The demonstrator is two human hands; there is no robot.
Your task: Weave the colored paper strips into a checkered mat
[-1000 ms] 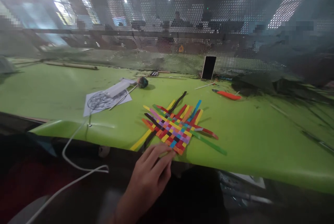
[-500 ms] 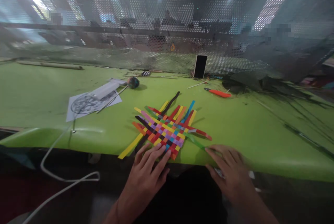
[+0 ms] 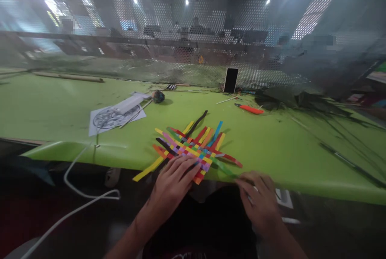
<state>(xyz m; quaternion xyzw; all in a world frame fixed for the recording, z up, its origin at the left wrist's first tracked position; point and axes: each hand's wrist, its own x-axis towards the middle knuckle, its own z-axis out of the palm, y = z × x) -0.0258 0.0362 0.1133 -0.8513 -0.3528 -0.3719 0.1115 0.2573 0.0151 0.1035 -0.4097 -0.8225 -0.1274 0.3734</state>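
Note:
A woven mat of coloured strips (image 3: 196, 149) lies at the table's front edge, loose strip ends sticking out on several sides. My left hand (image 3: 177, 172) rests flat on its lower left part, fingers stretched out over the weave and hiding some of it. From the mat's right side a green strip (image 3: 223, 166) runs down to my right hand (image 3: 256, 190), whose thumb and forefinger pinch its end. Just above the green one, a red strip end (image 3: 233, 161) juts out to the right. A yellow strip (image 3: 147, 171) sticks out at the lower left.
A phone (image 3: 230, 80) stands against the perforated screen (image 3: 169, 58). An orange-handled cutter (image 3: 251, 109) lies beyond the mat. At left are a printed sheet (image 3: 99, 121), a dark ball on a stick (image 3: 158, 96) and a white cable (image 3: 72, 186). Dark leaves (image 3: 283, 97) lie at right.
My left hand has slid up farther over the mat, covering more of it. My right hand, still pinching the green strip, has shifted slightly down. The camera view has tilted a little.

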